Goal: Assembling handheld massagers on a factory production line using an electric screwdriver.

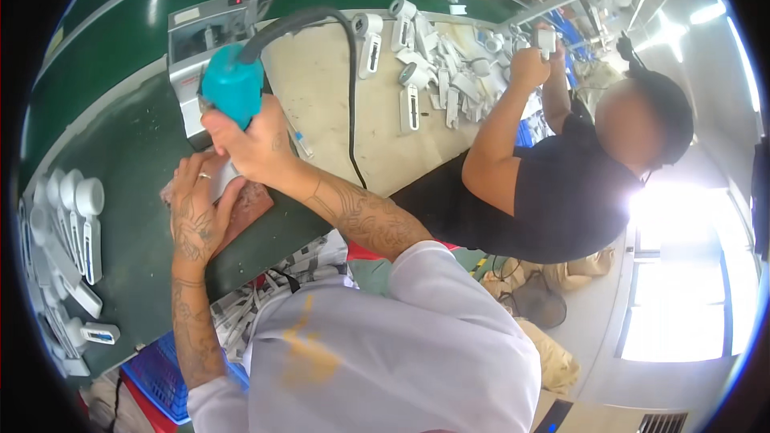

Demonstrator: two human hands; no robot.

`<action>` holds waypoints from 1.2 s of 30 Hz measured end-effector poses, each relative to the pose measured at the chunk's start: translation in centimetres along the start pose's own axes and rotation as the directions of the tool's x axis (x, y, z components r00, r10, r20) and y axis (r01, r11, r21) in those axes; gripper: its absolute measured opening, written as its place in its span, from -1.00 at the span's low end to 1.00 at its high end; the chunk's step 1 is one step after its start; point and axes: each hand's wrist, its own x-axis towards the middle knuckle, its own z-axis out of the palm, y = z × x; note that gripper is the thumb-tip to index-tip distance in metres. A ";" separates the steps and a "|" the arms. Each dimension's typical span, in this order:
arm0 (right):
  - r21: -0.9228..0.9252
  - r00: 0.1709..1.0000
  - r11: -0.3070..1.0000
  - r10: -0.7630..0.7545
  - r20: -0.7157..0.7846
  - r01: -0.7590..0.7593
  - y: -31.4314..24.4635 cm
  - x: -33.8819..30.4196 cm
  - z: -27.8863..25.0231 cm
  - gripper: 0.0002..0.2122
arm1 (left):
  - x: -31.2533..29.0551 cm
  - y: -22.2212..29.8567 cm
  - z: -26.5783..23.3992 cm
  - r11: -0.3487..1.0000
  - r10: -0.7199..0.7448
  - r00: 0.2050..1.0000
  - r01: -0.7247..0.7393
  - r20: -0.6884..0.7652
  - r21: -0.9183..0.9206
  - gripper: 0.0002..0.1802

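Observation:
My right hand point(261, 140) is wrapped round a teal corded power tool point(231, 84), whose exact kind I cannot make out. Its thick black cable point(351, 88) arches up and off to the right. Just below it, my left hand point(194, 204) grips a small white plastic part point(223, 180), with thumb and fingers on either side. That part rests over a reddish-brown block point(253, 208) on the dark green tabletop point(140, 232). The tool's working end is hidden behind my right hand.
A grey machine point(186, 40) with a small red display stands beyond the tool. White round-headed plastic pieces point(70, 200) line the left edge. A co-worker point(553, 168) at right holds a white part point(546, 42) beside a pile of white pieces point(453, 68). A blue basket point(164, 381) sits below.

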 end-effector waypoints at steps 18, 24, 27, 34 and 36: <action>0.043 0.986 0.987 -0.150 -0.072 0.153 -0.2 5.5 1.3 -0.57 | -1.0 -1.3 -0.1 1.000 -0.014 1.000 0.014 0.001 0.011 -0.63; -0.001 0.990 0.992 -0.126 -0.064 0.126 1.4 4.6 0.8 -0.60 | -1.2 -1.8 0.4 0.999 0.022 0.999 -0.023 0.023 0.029 -0.63; 0.021 0.998 0.998 -0.063 -0.019 0.064 0.8 4.6 1.1 -0.60 | -1.1 -1.7 0.2 1.000 0.007 1.000 -0.007 0.007 0.021 -0.63; 0.183 0.997 0.982 0.066 -0.050 -0.056 -2.5 -0.2 -0.6 -0.63 | -0.8 -2.0 0.4 1.000 0.019 1.000 -0.019 0.001 0.020 -0.62; 0.187 0.996 0.980 0.074 -0.040 -0.065 -2.2 -1.0 -0.9 -0.61 | -0.8 -1.9 0.3 0.999 0.048 0.998 -0.049 -0.032 -0.013 -0.60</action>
